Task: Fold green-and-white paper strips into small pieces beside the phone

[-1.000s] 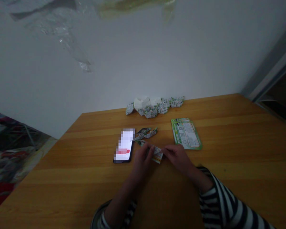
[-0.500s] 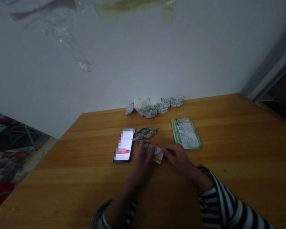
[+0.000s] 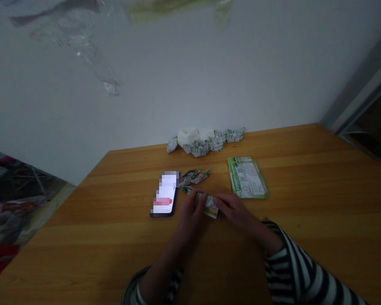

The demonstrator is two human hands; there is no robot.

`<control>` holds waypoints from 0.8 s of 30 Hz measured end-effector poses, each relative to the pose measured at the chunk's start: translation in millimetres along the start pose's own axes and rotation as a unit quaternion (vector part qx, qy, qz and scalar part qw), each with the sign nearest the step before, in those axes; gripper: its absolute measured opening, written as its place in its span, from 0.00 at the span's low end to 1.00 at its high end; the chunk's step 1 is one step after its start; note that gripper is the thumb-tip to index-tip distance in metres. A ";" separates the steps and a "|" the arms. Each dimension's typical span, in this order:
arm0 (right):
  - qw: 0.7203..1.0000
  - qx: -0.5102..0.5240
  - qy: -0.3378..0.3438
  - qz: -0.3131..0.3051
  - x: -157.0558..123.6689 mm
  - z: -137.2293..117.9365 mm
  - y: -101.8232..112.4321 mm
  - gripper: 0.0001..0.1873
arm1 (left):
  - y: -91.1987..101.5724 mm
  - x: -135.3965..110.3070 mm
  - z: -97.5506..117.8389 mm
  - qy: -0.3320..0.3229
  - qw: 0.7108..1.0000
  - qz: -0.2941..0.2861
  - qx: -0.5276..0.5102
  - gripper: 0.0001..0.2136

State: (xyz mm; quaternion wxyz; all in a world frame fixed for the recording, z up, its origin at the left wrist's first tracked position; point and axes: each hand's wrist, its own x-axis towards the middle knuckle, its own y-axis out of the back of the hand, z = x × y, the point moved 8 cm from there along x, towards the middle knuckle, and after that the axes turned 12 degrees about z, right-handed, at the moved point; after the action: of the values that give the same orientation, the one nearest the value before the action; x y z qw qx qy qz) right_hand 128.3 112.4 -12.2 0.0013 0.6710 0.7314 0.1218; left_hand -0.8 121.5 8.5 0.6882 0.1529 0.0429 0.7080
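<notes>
Both hands grip a small piece of printed paper, white with green and orange patches, just above the table. My left hand is closed on its left part, thumb and fingers pinching it. On the right edge, my right hand pinches it between thumb and forefinger. The fingers hide much of the paper. Beyond my left hand lie folded printed paper pieces. A phone with a lit, partly blurred screen lies left of my left hand. Beyond my right hand rests a flat green and white printed sheet or packet.
Several crumpled printed and white papers line the back of the wooden table, against the white wall. Clear plastic and tape hang on the wall. Cluttered items stand beyond the table's left edge.
My right hand has shifted slightly, its fingers now further over the paper's right edge. A green paper corner now shows beyond my left fingers. The other things have stayed in place.
</notes>
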 end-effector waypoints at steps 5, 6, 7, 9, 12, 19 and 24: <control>1.000 -0.008 0.000 0.022 0.8 3.1 3.6 0.23 | 0.6 1.3 1.9 0.012 1.000 -0.018 -0.021 0.10; 1.000 -0.013 0.000 0.023 0.7 3.2 3.8 0.23 | 0.3 1.9 2.4 0.018 0.999 -0.021 -0.025 0.10; 1.000 -0.018 0.000 0.022 0.5 3.1 3.6 0.23 | 0.1 2.4 2.7 0.025 0.999 -0.022 -0.030 0.11; 1.000 -0.027 0.000 0.016 -0.2 2.8 2.7 0.23 | -1.6 2.9 1.5 0.046 0.998 -0.026 -0.043 0.11; 0.999 -0.034 -0.003 0.012 -0.7 3.7 2.0 0.24 | -3.4 3.2 -3.4 0.072 0.996 -0.027 -0.047 0.12; 0.997 -0.065 0.041 0.023 1.2 -1.3 3.8 0.23 | 2.6 8.9 -11.3 0.090 0.995 -0.047 -0.014 0.14; 0.995 -0.043 0.025 0.082 3.4 -2.1 13.5 0.23 | 1.0 7.8 -11.1 0.107 0.990 -0.088 -0.022 0.13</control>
State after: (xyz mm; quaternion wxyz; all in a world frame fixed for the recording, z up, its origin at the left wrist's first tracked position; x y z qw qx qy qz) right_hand 140.8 116.3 -7.2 0.0016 0.7246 0.6679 0.1699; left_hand -4.9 130.9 -0.6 0.7423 0.0568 0.1143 0.6578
